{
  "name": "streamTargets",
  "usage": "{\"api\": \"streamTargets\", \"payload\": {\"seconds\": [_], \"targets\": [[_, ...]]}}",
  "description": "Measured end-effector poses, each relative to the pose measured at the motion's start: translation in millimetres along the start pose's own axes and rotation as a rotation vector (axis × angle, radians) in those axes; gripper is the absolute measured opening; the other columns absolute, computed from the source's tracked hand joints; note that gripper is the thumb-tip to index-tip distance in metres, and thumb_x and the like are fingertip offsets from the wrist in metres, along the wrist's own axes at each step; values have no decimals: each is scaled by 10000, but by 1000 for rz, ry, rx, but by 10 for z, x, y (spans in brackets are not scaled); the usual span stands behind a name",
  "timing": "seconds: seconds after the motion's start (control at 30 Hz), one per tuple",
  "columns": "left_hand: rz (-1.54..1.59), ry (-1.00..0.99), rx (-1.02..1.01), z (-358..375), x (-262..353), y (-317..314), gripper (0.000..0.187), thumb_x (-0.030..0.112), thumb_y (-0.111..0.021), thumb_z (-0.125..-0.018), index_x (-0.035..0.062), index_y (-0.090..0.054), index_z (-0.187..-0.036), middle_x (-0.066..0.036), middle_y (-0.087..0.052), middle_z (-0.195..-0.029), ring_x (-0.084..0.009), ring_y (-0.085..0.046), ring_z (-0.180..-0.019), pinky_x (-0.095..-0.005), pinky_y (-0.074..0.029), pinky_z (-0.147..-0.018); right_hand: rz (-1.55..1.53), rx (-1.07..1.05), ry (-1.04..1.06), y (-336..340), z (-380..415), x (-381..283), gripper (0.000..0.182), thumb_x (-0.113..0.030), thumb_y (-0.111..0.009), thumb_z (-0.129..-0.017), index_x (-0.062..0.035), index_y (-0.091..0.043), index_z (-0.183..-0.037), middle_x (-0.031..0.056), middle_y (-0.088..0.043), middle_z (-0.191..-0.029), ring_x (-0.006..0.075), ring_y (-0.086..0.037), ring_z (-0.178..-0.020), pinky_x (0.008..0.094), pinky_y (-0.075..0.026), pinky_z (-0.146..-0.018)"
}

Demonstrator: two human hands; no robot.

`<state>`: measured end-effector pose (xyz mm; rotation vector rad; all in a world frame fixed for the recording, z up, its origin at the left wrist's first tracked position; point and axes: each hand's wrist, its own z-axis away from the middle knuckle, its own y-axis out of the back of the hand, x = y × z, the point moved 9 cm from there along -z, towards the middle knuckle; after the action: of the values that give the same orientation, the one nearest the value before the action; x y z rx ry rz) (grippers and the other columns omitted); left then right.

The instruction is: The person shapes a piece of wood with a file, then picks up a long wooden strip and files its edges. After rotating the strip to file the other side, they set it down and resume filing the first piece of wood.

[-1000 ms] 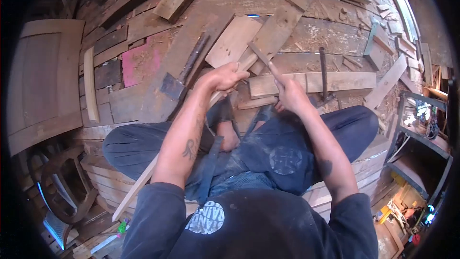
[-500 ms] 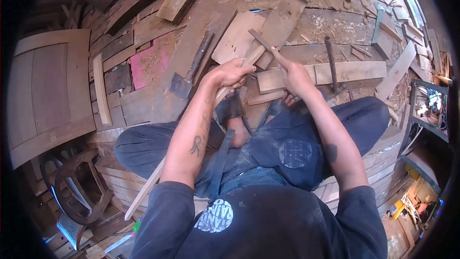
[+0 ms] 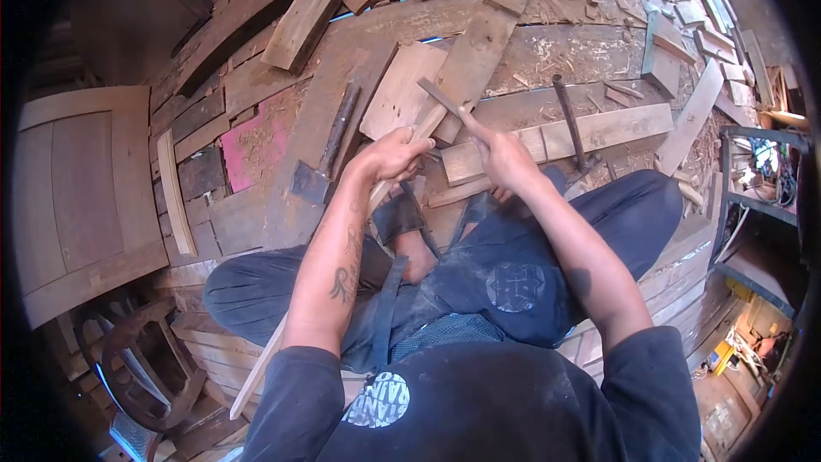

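My left hand (image 3: 392, 156) is wrapped round a long thin wooden strip (image 3: 259, 368), which runs under my left forearm down to the lower left. In my right hand (image 3: 505, 158) is a flat narrow tool (image 3: 439, 96), a file or chisel by its look, with the index finger stretched along it. Its blade lies across the strip's upper end. Just beyond both hands are a pale board (image 3: 402, 90) and a longer plank (image 3: 483, 43). A hatchet (image 3: 310, 181) lies left of my left hand.
A hammer (image 3: 567, 115) stands head down at the right, by a curved wooden piece (image 3: 633, 127). A panelled door (image 3: 94, 197) is at the left, a metal-framed shelf (image 3: 757, 205) at the right. Wood shavings and offcuts litter the plank floor.
The view has shifted, so the surroundings appear lower on the left and further left at the top. Both hands keep their holds, and the tool still crosses the strip's end.
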<state>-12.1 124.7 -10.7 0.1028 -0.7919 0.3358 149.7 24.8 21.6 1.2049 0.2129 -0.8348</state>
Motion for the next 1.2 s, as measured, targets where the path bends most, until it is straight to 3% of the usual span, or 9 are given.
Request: {"api": "streamTargets", "payload": {"seconds": [0.17, 0.27, 0.4, 0.43, 0.63, 0.73, 0.93, 1.13, 1.2], "targets": [[-21, -12, -6, 32, 37, -15, 522, 394, -602, -1071, 90, -517, -656, 10, -464, -510, -122, -432, -394, -337, -330, -409, -46, -74, -110, 3, -13, -23, 625, -178, -501, -1069, -407, -377, -1637, 277, -729, -1168, 462, -703, -1103, 549, -548, -973], [-37, 5, 51, 4, 23, 17, 562, 427, -615, -1061, 89, -509, -624, 10, -475, -525, -125, -439, -387, -339, -336, -411, -96, 0, 29, -118, 132, 104, 626, -181, -503, -1067, -403, -372, -1638, 284, -732, -1140, 477, -707, -1059, 568, -556, -932], [-82, -27, 138, 130, 197, 102, 387, 387, -679, -1044, 16, -614, -959, 8, -513, -605, -112, -483, -420, -305, -378, -394, -13, -2, -30, -82, -211, 19, 650, -194, -524, -1067, -414, -340, -1650, 295, -717, -1183, 471, -698, -1098, 556, -547, -960], [-91, -9, 147, 157, 217, 109, 387, 366, -694, -1041, 4, -584, -1120, 12, -513, -626, -103, -490, -433, -294, -383, -379, -44, 12, -23, -94, -227, 13, 654, -193, -526, -1067, -415, -334, -1652, 295, -718, -1179, 472, -697, -1098, 556, -546, -958], [-81, -74, 137, 85, 206, 132, 383, 364, -682, -1048, -5, -592, -1094, 18, -513, -618, -98, -488, -432, -295, -379, -389, -131, -65, -86, -152, 131, 95, 663, -195, -524, -1071, -410, -309, -1661, 302, -724, -1127, 493, -694, -1065, 565, -546, -929], [-102, -76, 101, 124, 212, 98, 362, 355, -671, -1055, 3, -585, -1070, 23, -515, -605, -93, -487, -424, -293, -380, -388, -62, 14, -31, -121, -190, -59, 650, -199, -510, -1081, -413, -307, -1661, 304, -720, -1141, 491, -692, -1077, 568, -541, -933], [-45, -75, 67, 90, 241, 100, 321, 341, -637, -1077, 29, -573, -1039, 32, -505, -574, -89, -474, -403, -288, -378, -381, -233, 7, 29, -139, 78, 169, 620, -209, -504, -1080, -402, -344, -1647, 312, -722, -1080, 513, -693, -1022, 581, -538, -898], [32, -53, 21, 83, 86, 69, 345, 372, -641, -1079, 35, -585, -1025, 25, -514, -579, -89, -492, -409, -282, -395, -368, -64, 49, -4, -76, -210, -107, 604, -185, -508, -1078, -380, -386, -1637, 303, -725, -1075, 510, -691, -1031, 573, -539, -912], [42, -81, 24, 87, 176, 104, 349, 374, -641, -1079, 35, -591, -1014, 24, -519, -579, -93, -502, -410, -280, -407, -372, -153, 22, -6, -18, -3, -26, 600, -174, -515, -1072, -364, -404, -1630, 296, -724, -1106, 508, -686, -1060, 566, -544, -933]]}}
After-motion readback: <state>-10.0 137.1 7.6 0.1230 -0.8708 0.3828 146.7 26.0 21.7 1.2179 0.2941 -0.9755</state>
